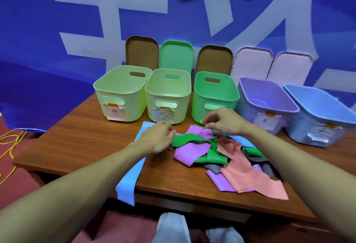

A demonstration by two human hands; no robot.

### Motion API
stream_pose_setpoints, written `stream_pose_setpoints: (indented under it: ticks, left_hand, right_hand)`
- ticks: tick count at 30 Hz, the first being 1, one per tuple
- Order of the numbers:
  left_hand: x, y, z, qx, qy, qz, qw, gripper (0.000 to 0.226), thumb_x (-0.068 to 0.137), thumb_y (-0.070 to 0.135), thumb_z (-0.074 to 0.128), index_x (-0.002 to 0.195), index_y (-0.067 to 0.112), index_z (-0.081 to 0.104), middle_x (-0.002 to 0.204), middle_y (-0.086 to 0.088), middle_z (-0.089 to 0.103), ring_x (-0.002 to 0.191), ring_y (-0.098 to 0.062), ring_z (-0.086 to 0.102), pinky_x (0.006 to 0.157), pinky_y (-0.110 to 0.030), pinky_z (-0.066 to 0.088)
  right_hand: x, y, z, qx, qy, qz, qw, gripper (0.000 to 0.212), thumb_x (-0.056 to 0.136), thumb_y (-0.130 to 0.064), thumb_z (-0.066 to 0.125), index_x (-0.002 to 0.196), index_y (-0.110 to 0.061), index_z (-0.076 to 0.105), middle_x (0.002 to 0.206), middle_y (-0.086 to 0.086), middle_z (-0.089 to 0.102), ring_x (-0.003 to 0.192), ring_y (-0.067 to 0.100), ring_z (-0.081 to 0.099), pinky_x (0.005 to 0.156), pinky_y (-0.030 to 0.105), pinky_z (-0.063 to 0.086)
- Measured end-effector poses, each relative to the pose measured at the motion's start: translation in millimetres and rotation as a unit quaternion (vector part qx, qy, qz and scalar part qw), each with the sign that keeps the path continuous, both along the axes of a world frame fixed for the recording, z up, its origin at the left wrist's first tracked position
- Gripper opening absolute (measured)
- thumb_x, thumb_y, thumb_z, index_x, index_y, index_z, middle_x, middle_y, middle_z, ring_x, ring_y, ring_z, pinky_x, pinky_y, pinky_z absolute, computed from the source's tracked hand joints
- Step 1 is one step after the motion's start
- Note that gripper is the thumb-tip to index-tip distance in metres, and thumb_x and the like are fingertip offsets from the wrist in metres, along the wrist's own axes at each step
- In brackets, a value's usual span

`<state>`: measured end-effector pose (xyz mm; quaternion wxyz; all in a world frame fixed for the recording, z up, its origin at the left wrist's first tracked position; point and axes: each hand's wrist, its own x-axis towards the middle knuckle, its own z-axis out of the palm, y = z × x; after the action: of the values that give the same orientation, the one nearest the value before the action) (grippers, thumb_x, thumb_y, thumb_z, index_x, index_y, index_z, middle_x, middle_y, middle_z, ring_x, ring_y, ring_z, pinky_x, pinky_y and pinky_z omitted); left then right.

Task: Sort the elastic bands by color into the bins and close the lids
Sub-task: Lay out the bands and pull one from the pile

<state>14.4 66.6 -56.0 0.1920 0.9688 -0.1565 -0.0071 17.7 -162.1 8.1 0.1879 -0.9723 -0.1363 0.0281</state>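
Table: wooden, with five open bins in a row at the back and loose bands in front.
Left pale bin: paper label on its front, no band visible inside.
Blue band: apart from the rest, running from under the left hand to the near table edge and hanging over it.
Left hand: at the left edge of the pile, fingers curled near a green band; too blurred to tell whether anything is held.
Second pale bin: labelled, nothing visible inside.
Green bin: just behind the right hand, nothing visible inside.
Pile: purple, green, pink, grey and blue bands, overlapping and unsorted on the table.
Right hand: above the back of the pile, fingers bent, tips close together near a purple band; cannot tell whether actually gripping it.
Purple bin: bare inside.
Blue bin: bare inside as far as visible.
Lids: five, propped upright against the wall behind the bins, none fitted.
Progress: seemingly at the very start; no band sorted, all lids still to close.
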Motion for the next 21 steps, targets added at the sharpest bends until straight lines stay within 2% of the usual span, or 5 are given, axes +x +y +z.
stream_pose_setpoints:
  ticks: [5, 9, 12, 16, 21]
  left_hand:
    - [5.2, -58.5, -1.0, -0.092, -0.015, -0.077, 0.993, 0.025, 0.098, 0.030, 0.041, 0.100, 0.015, 0.061, 0.106, -0.008, 0.059, 0.103, -0.024, 0.054, 0.091, -0.034, 0.040]
    - [6.0, -113.9, 4.1, -0.256, -0.007, -0.065, 0.965, 0.025, 0.098, 0.017, 0.043, 0.103, 0.012, 0.067, 0.104, -0.006, 0.062, 0.101, -0.017, 0.054, 0.086, -0.022, 0.035]
    - [11.3, -148.6, 5.4, -0.262, -0.002, -0.082, 0.962, 0.021, 0.095, 0.013, 0.047, 0.103, 0.010, 0.067, 0.104, -0.005, 0.062, 0.101, -0.015, 0.054, 0.081, -0.016, 0.031]
    - [20.7, -171.3, 3.3, -0.294, -0.016, -0.079, 0.952, 0.019, 0.094, 0.008, 0.047, 0.100, 0.010, 0.065, 0.099, -0.003, 0.055, 0.095, -0.016, 0.053, 0.081, -0.016, 0.032]
    - [22.6, -174.7, 3.9, -0.282, 0.003, -0.099, 0.954, 0.022, 0.091, 0.003, 0.050, 0.102, 0.013, 0.067, 0.101, -0.001, 0.050, 0.086, -0.012, 0.053, 0.076, -0.014, 0.037]
  right_hand:
    - [-13.7, -66.5, -7.8, 0.006, 0.009, -0.066, 0.998, 0.018, 0.085, -0.011, 0.063, 0.101, -0.010, 0.073, 0.099, 0.002, 0.073, 0.076, 0.005, 0.057, 0.069, 0.014, 0.038]
    - [-19.1, -105.3, -24.7, 0.069, 0.000, -0.131, 0.989, 0.017, 0.085, -0.007, 0.062, 0.099, -0.006, 0.072, 0.083, -0.002, 0.067, 0.056, -0.010, 0.054, 0.066, 0.014, 0.039]
    - [-25.9, -122.6, -40.8, 0.066, 0.002, -0.146, 0.987, 0.014, 0.083, -0.012, 0.065, 0.095, -0.013, 0.073, 0.084, -0.006, 0.065, 0.071, -0.002, 0.059, 0.063, 0.006, 0.036]
    - [-31.4, -142.1, -60.7, 0.059, 0.035, -0.154, 0.986, 0.021, 0.079, -0.018, 0.069, 0.099, -0.019, 0.069, 0.097, -0.003, 0.068, 0.085, 0.012, 0.060, 0.078, 0.019, 0.042]
    - [-33.2, -149.7, -78.2, 0.035, 0.047, -0.151, 0.987, 0.033, 0.077, -0.027, 0.074, 0.108, -0.019, 0.064, 0.098, -0.004, 0.066, 0.094, 0.014, 0.061, 0.079, 0.019, 0.041]
